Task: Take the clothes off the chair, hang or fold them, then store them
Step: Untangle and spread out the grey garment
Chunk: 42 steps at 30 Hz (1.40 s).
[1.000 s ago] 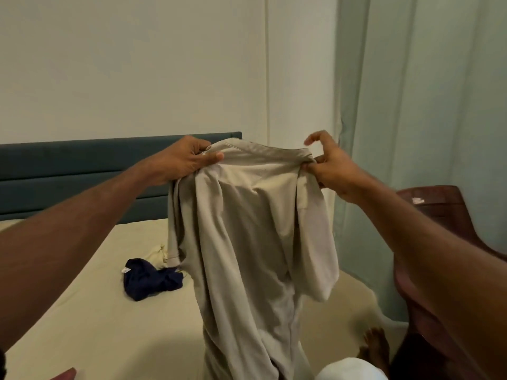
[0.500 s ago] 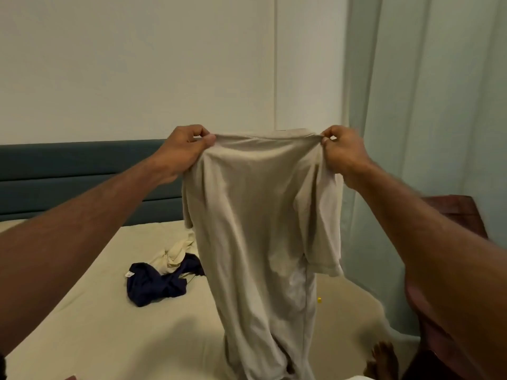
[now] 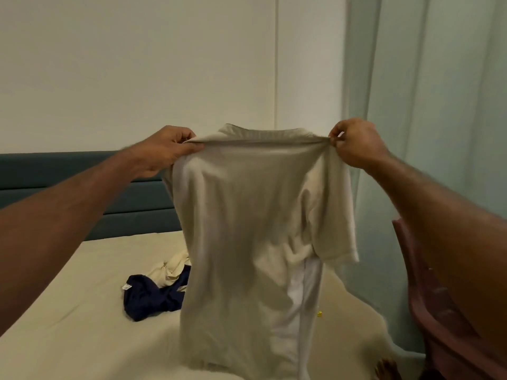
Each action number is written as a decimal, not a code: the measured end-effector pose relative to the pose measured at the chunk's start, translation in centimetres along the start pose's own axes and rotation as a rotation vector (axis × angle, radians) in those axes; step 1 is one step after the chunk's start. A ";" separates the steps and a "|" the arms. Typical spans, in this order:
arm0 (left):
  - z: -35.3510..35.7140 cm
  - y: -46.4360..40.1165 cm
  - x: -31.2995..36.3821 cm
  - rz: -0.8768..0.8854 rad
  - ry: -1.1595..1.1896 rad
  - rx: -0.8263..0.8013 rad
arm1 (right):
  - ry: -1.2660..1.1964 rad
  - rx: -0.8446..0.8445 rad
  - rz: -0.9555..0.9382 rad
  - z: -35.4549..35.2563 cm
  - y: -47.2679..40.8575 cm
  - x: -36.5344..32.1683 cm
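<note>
I hold the shirt (image 3: pixel 247 242) upright above the bed (image 3: pixel 68 325); the left hand (image 3: pixel 167 149) and right hand (image 3: pixel 354 144) each pinch a shoulder. Risk: one pinch slips and the shirt collapses onto the dark garment (image 3: pixel 151 300). The bed sheet is cream, below a teal headboard (image 3: pixel 82 171); curtain (image 3: pixel 425 133) and chair (image 3: pixel 439 311) stand right.

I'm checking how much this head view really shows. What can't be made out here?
- Front of the beige T-shirt: faces away; left hand and right hand pinch its shoulders.
- Navy garment and cream cloth on the bed: partly behind the shirt.
- Chair: hidden by the right forearm and cut by the frame edge.
- Small yellow speck: too small to identify.
</note>
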State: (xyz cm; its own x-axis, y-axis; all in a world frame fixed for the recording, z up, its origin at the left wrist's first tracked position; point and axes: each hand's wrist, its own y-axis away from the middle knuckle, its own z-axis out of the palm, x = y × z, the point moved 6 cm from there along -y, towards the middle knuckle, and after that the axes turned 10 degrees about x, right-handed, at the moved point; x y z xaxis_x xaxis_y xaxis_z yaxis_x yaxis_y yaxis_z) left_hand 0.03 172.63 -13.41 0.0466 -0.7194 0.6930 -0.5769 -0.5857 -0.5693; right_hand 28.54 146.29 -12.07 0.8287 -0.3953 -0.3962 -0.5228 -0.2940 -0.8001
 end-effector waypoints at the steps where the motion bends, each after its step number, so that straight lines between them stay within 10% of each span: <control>1: -0.2 0.0 0.2 0.024 -0.015 0.034 | -0.045 0.089 0.024 -0.1 0.2 -0.2; 6: -2.8 0.1 1.3 0.098 0.068 0.187 | -0.613 -0.013 0.296 1.3 1.1 -0.8; 13: -4.5 0.3 1.5 0.196 -0.082 0.185 | -0.495 -0.371 0.108 1.5 2.2 -0.3; 19: -3.7 1.6 1.9 0.176 -0.230 -0.005 | -0.269 0.078 0.184 0.7 1.8 0.3; 28: -6.5 4.0 3.1 0.320 -0.290 0.733 | -0.137 0.409 0.019 -2.9 5.0 -4.2; 34: -10.1 7.4 4.5 0.507 -0.525 0.483 | -0.157 0.351 -0.117 -6.3 6.1 -5.2; 42: -14.2 8.9 6.2 -0.025 -0.206 -0.025 | -0.249 0.272 -0.149 -8.3 4.7 -8.2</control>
State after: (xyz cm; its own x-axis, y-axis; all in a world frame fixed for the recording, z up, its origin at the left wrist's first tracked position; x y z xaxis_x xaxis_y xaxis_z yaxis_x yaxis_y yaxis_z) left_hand -16.42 168.29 -7.93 0.2253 -0.7673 0.6004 -0.5931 -0.5969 -0.5403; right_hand 17.60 140.87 -8.86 0.9320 -0.1333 -0.3371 -0.3490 -0.0779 -0.9339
